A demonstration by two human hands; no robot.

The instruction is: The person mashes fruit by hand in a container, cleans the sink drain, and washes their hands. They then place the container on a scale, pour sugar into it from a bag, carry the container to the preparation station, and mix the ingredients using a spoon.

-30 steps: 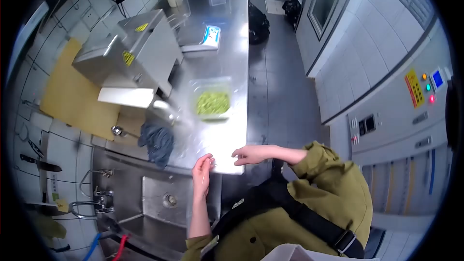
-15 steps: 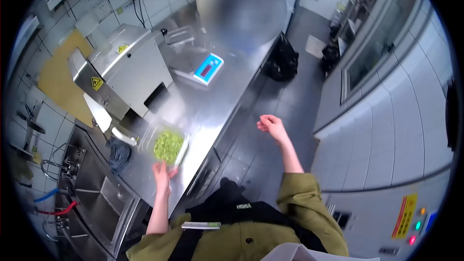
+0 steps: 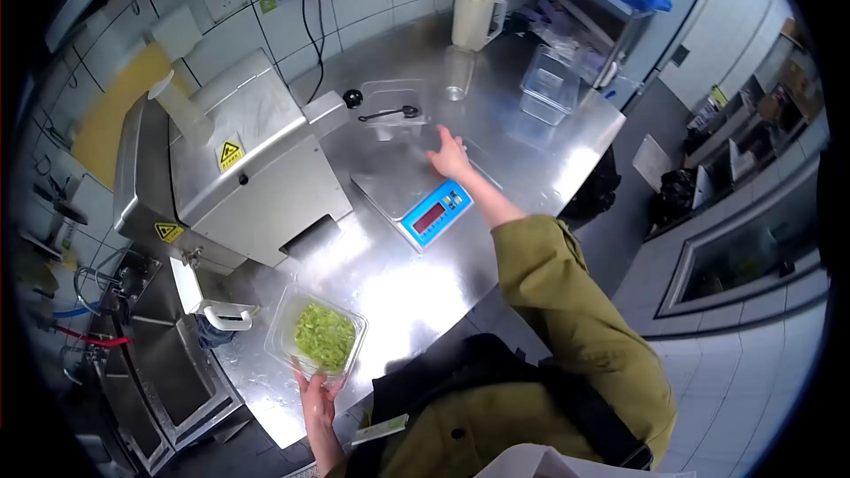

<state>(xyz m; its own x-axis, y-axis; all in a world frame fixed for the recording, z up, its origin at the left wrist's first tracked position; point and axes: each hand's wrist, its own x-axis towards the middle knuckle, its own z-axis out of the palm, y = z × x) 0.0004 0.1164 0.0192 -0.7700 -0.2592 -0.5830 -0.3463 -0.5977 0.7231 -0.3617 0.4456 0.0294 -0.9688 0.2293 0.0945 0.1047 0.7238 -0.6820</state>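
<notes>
Grip uncertain, the left hand [image 3: 317, 398] touches a clear tub [image 3: 360, 329] of greens [image 3: 323, 336] on the counter [image 3: 398, 279], left to it alone now the right hand [image 3: 450, 156], fingers and thumb apart, has swung over to the scale [image 3: 438, 212].

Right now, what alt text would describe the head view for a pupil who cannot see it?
A person's left hand touches a clear container of chopped green food on a metal counter, while the right hand is stretched out near a blue-fronted scale. A metal machine stands to the left.
</notes>
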